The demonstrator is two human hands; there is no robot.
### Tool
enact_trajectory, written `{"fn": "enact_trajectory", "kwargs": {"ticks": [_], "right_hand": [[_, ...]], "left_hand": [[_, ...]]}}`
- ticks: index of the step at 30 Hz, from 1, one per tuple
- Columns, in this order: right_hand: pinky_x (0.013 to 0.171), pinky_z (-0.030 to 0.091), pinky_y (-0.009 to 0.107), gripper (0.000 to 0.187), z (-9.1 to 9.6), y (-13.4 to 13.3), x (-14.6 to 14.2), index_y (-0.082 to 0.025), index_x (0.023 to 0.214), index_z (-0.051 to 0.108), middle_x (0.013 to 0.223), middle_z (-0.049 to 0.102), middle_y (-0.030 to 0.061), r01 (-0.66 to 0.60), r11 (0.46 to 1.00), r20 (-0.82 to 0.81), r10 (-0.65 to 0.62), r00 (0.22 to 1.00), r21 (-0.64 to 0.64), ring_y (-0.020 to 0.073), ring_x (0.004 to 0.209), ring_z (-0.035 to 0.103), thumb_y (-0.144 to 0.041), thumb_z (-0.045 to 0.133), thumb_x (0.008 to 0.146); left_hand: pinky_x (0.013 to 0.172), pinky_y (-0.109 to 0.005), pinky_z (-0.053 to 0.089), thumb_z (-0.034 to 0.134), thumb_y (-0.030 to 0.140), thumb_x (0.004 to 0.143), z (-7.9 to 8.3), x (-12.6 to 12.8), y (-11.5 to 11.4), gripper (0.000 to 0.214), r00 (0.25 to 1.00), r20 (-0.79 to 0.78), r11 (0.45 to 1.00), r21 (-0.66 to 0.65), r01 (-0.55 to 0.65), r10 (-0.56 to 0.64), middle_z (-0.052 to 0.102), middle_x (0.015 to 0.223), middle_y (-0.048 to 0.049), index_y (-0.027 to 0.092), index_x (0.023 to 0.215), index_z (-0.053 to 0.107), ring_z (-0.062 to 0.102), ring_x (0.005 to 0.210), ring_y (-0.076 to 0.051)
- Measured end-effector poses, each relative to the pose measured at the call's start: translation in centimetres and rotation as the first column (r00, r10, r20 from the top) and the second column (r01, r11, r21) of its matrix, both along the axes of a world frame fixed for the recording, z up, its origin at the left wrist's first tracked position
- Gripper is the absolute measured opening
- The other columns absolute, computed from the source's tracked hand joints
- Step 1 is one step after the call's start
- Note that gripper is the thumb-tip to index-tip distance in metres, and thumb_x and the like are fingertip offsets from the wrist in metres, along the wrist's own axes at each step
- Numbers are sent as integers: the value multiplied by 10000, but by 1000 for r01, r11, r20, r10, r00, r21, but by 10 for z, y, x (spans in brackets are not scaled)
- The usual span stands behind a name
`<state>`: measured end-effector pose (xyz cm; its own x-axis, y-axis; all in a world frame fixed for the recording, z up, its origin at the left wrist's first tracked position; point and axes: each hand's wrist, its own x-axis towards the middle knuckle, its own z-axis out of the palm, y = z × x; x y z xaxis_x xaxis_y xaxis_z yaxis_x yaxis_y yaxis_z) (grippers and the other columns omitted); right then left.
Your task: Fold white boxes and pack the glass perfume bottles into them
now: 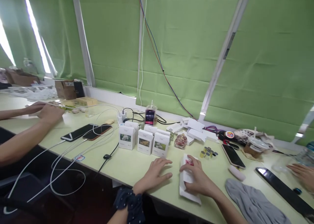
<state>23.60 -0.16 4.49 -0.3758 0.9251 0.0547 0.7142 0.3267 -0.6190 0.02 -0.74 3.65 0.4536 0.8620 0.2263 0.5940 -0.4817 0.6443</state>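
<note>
Standing boxes: several white boxes stand upright on the worktop, three at the front with more behind; the front ones look made up, so I judge them done.
Lying box: one white carton lies flat, to the near right of the standing boxes; a flap seems to stick out at its near end, so it looks only partly done.
Right hand: this hand lies across the carton, thumb and fingers gripping it.
Left hand: this hand is in front of the standing boxes, fingers loosely spread, holding nothing.
Loose card: a heap of white pieces, right of and beyond the standing boxes, looks not made up; how many are there I cannot tell.
Small cylinders: a cluster lies right of the standing boxes, outside any box.
Box contents: hidden.
</note>
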Motion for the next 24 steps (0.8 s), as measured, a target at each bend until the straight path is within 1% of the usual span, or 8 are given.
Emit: {"fn": "enact_trajectory", "kwargs": {"ticks": [3,6,8,12,15,17,20,24], "right_hand": [[1079,216,579,604,-7,-3,-8,-292,1130,644,1503,237,111,13,1000,-44,-14,999,-10,397,1413,89,-207,756,543],[1096,226,546,678,-3,-6,-2,-286,1244,576,1527,173,116,15,1000,-178,-15,984,-1,366,1420,101,-287,777,597],[1059,329,504,641,-3,-10,10,-314,1264,549,1531,162,91,27,1000,-302,-24,953,5,327,1410,177,-337,752,657],[929,474,391,475,-11,-21,39,-333,1243,558,1516,226,58,38,998,-464,-15,886,40,264,1372,292,-430,644,785],[893,479,369,462,-18,-27,49,-318,1229,584,1491,309,67,-35,997,-452,60,890,63,266,1332,363,-415,661,784],[893,465,380,430,-21,-30,48,-308,1186,621,1456,379,67,-51,996,-417,76,906,70,268,1270,439,-382,687,767],[878,456,376,353,-22,-32,41,-298,1117,660,1428,422,57,-20,995,-410,59,910,98,240,1141,534,-341,692,768],[852,464,365,307,-24,-33,36,-285,1076,665,1408,441,53,11,992,-428,44,903,125,187,967,590,-321,687,772]], "left_hand": [[1092,-422,302,497,477,885,3,6,-2,506,986,93,987,-67,143,-137,459,1339,-60,313,1356,414,405,1273,-234],[1062,-392,357,485,487,893,1,7,-1,541,971,145,973,-102,208,-192,475,1219,-54,340,1397,358,481,1172,-193],[1051,-374,377,474,489,897,-1,5,2,545,964,161,964,-125,233,-212,450,1184,-47,357,1408,337,504,1118,-168],[1056,-361,384,485,489,890,0,5,8,532,948,156,944,-141,300,-278,317,1371,-45,376,1395,361,513,1105,-156],[1046,-364,401,498,497,880,5,9,10,554,931,113,921,-143,362,-348,231,1489,-26,391,1402,346,503,1151,-181],[1075,-376,369,511,505,870,7,13,12,579,923,77,916,-116,383,-376,203,1531,-14,378,1409,343,413,1280,-229],[1135,-411,268,516,508,866,7,18,15,581,924,13,921,-72,382,-382,192,1560,-2,345,1405,370,235,1407,-268],[1148,-421,231,489,516,878,2,19,19,561,930,-8,928,-68,367,-369,161,1574,-9,305,1391,409,193,1428,-273]]}}
